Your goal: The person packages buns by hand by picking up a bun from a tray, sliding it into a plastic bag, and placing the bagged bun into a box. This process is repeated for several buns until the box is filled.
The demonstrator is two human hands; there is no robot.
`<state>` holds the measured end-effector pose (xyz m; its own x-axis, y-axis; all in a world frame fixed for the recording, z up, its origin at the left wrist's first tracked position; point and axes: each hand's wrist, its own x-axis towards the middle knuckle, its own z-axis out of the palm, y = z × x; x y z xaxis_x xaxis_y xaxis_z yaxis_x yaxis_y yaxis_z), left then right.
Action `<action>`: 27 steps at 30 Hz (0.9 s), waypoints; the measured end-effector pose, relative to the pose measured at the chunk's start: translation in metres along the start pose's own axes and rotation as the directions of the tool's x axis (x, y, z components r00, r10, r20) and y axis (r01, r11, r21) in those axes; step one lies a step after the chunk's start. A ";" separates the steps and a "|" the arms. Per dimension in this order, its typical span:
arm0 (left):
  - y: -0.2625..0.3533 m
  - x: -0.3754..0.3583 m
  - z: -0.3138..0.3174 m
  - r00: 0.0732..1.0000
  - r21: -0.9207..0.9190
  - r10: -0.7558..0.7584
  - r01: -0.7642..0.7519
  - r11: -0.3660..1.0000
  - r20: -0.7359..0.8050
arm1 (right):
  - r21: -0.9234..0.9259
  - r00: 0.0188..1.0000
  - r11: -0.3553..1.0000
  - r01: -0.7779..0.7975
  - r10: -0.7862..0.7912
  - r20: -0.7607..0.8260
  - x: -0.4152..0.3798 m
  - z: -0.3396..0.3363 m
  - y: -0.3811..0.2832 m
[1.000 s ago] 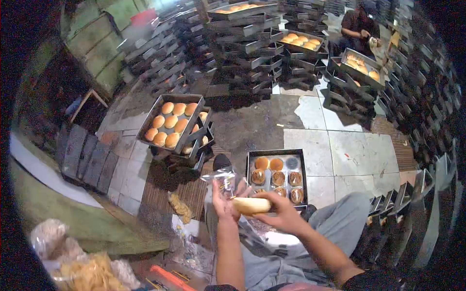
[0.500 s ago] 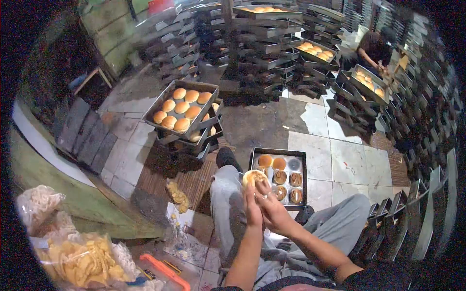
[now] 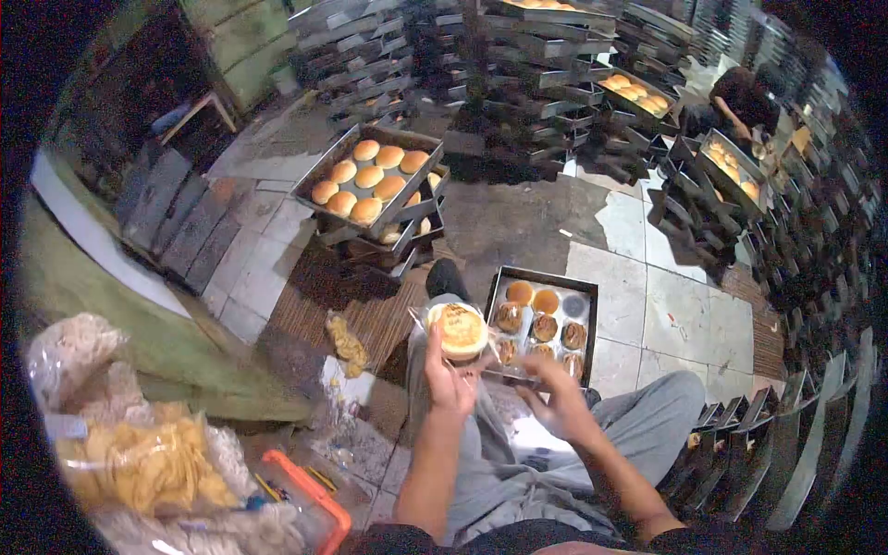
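My left hand (image 3: 450, 384) is closed round a bun (image 3: 460, 331) in a clear plastic wrapper, its pale, brown-marked face turned up. To its right, my right hand (image 3: 560, 402) is slightly blurred, fingers apart and half bent, with nothing visible in them. Just beyond the hands, a dark metal tray (image 3: 593, 319) lies on the floor. Inside it are two plain golden buns (image 3: 546, 301) at the back and several brown-topped buns (image 3: 544, 328) that look wrapped. My right hand hides part of the tray's near side.
Stacked trays with golden buns (image 3: 370, 176) stand ahead to the left. Piles of trays (image 3: 532, 83) line the back and right. A person (image 3: 740, 102) works beside a bun tray at far right. Bags of yellowish wrappers (image 3: 139, 458) and an orange-handled container (image 3: 310, 490) lie at near left.
My hands were pressed together round the bun; now they are apart. The right hand has moved right, while the left keeps the bun, now shifted left. The whole view has shifted slightly.
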<state>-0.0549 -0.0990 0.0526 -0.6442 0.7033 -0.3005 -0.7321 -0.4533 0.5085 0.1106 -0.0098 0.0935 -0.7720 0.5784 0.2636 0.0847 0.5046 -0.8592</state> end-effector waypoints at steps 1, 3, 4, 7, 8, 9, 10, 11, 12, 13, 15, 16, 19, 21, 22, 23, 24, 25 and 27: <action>0.002 -0.016 0.008 1.000 0.090 0.007 -0.005 0.996 -0.025 | 0.000 0.990 1.000 0.028 -0.028 -0.141 0.009 -0.004 -0.019; -0.006 -0.051 -0.014 1.000 0.085 -0.010 0.008 0.996 0.019 | 0.194 0.994 0.980 0.045 -0.064 0.093 0.000 -0.007 -0.008; -0.003 -0.066 -0.038 0.985 0.290 -0.161 0.171 0.942 -0.058 | 0.207 0.993 0.977 0.044 -0.067 0.102 -0.003 -0.004 -0.002; 0.034 -0.095 -0.023 0.956 0.899 -0.120 0.292 0.326 -0.267 | 0.342 0.996 0.937 -0.071 0.084 -0.022 -0.007 0.020 0.023; 0.045 -0.095 -0.007 0.972 0.914 0.058 0.235 -0.331 -0.229 | 0.373 0.998 0.928 -0.023 0.040 -0.040 -0.004 0.028 0.032; 0.045 -0.087 -0.005 0.970 0.913 0.061 0.243 -0.329 -0.236 | 0.401 0.998 0.916 0.023 0.000 -0.058 0.000 0.032 0.033; 0.042 -0.077 -0.010 0.945 0.952 0.256 -0.127 -0.280 0.202 | 0.403 0.999 0.915 0.015 0.005 -0.048 0.002 0.033 0.033; 0.041 -0.067 -0.014 0.696 0.824 0.441 -0.474 -0.311 0.567 | 0.390 0.999 0.921 0.020 -0.003 -0.045 0.009 0.034 0.029; 0.043 -0.059 -0.017 0.704 0.832 0.445 -0.459 -0.311 0.554 | 0.379 0.999 0.925 0.022 -0.008 -0.038 0.015 0.037 0.024; 0.046 -0.050 -0.021 0.682 0.794 0.415 -0.564 -0.225 0.602 | 0.389 0.999 0.921 -0.020 0.033 -0.026 0.020 0.037 0.017; 0.049 -0.048 -0.026 0.654 0.748 0.401 -0.649 -0.138 0.642 | 0.091 0.998 0.994 0.063 -0.064 0.013 0.025 0.014 -0.017; 0.050 -0.052 -0.023 0.681 0.762 0.440 -0.648 -0.009 0.585 | 0.068 0.985 0.984 0.165 -0.162 -0.060 0.024 0.004 -0.035; 0.049 -0.062 -0.024 0.835 0.798 0.423 -0.503 0.331 0.351 | -0.063 0.871 0.926 0.372 -0.372 -0.320 0.017 0.016 0.008; 0.045 -0.056 -0.026 0.883 0.825 0.405 -0.402 0.396 0.236 | 0.711 0.881 0.600 -0.366 0.471 0.055 0.017 0.019 0.030; 0.038 -0.050 -0.026 0.852 0.801 0.475 -0.437 0.410 0.221 | 0.663 0.929 0.686 -0.301 0.367 0.042 0.012 0.017 0.057; 0.044 -0.044 -0.025 0.855 0.798 0.469 -0.436 0.416 0.223 | 0.659 0.928 0.689 -0.301 0.372 0.035 0.021 0.015 0.051; 0.050 -0.044 -0.021 0.801 0.818 0.504 -0.504 0.278 0.322 | 0.571 0.941 0.772 -0.279 0.337 0.005 0.026 0.007 0.035; 0.053 -0.046 -0.015 0.745 0.816 0.517 -0.560 0.140 0.423 | 0.471 0.952 0.843 -0.261 0.307 -0.021 0.030 0.001 0.026; 0.058 -0.029 0.004 0.776 0.848 0.508 -0.508 0.150 0.375 | 0.554 0.920 0.760 -0.338 0.392 0.023 0.057 -0.005 0.017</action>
<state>-0.0778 -0.1436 0.0945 -0.7885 0.5205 0.3275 0.4051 0.0390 0.9134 0.0713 0.0347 0.0954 -0.6911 0.7151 -0.1049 -0.0234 -0.1672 -0.9856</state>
